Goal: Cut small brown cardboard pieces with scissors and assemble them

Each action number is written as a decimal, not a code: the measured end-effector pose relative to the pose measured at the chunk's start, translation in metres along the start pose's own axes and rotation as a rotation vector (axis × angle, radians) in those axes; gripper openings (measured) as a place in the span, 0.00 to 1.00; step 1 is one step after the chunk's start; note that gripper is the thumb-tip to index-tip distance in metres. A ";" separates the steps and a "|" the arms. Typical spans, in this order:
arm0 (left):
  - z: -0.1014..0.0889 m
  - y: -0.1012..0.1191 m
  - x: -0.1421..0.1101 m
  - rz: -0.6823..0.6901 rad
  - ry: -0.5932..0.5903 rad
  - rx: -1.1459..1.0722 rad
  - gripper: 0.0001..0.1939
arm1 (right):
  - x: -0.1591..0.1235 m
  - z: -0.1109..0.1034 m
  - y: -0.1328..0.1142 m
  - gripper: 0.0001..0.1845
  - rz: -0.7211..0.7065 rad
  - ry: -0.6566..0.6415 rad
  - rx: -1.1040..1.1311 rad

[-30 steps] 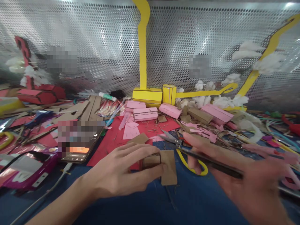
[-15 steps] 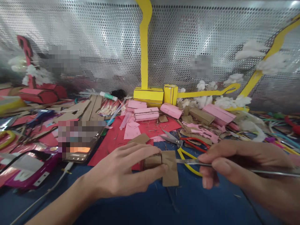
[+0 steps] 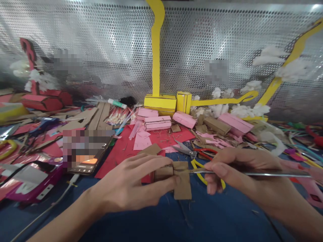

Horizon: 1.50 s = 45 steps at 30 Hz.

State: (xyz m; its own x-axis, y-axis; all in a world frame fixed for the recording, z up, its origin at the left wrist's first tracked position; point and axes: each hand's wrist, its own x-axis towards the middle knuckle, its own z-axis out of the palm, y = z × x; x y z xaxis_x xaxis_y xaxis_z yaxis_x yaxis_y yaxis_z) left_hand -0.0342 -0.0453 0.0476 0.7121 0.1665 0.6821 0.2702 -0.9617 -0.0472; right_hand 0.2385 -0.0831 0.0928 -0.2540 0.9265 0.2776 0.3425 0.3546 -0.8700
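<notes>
Head view: left hand [image 3: 128, 185], lower centre, clasping cardboard box [image 3: 164, 172]; right hand [image 3: 252, 190], lower right, pinching slim metal tool [image 3: 267, 173]; phone [image 3: 101, 156], left, digit "7" legible.

We identify an upright perforated metal panel [image 3: 186, 40] spanning the full width at the rear; its small round holes form regular rows. We note pale diagonal reflections [image 3: 32, 23] at its upper left, a bright spot of light [image 3: 316, 6] at its upper right corner, and a flat blue work surface [image 3: 161, 225] in front.
</notes>
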 end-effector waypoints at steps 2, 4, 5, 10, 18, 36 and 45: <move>0.000 0.000 -0.001 -0.002 -0.008 0.000 0.11 | 0.001 -0.001 0.000 0.14 0.005 -0.014 0.001; -0.001 0.000 -0.001 -0.004 -0.028 0.000 0.12 | 0.002 -0.003 0.001 0.14 0.018 -0.027 0.004; -0.001 0.001 -0.002 -0.004 -0.029 0.000 0.12 | 0.002 -0.004 0.001 0.14 0.030 -0.029 0.008; 0.000 0.000 -0.001 0.005 -0.005 0.013 0.13 | 0.006 -0.009 0.001 0.16 0.054 -0.023 -0.003; -0.001 0.002 -0.002 -0.008 -0.037 0.027 0.12 | 0.006 -0.013 0.002 0.15 0.067 -0.055 0.025; -0.003 0.000 -0.005 -0.006 -0.066 0.050 0.12 | 0.017 -0.012 0.003 0.15 0.121 -0.151 0.158; -0.002 -0.003 -0.006 0.027 -0.066 0.052 0.13 | 0.027 -0.013 0.013 0.13 0.133 -0.208 0.282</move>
State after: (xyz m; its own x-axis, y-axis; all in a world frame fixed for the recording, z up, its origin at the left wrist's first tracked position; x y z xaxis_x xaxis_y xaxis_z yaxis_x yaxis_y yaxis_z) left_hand -0.0404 -0.0442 0.0446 0.7602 0.1560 0.6307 0.2818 -0.9538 -0.1039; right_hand 0.2481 -0.0520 0.0944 -0.4121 0.9065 0.0917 0.1294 0.1579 -0.9789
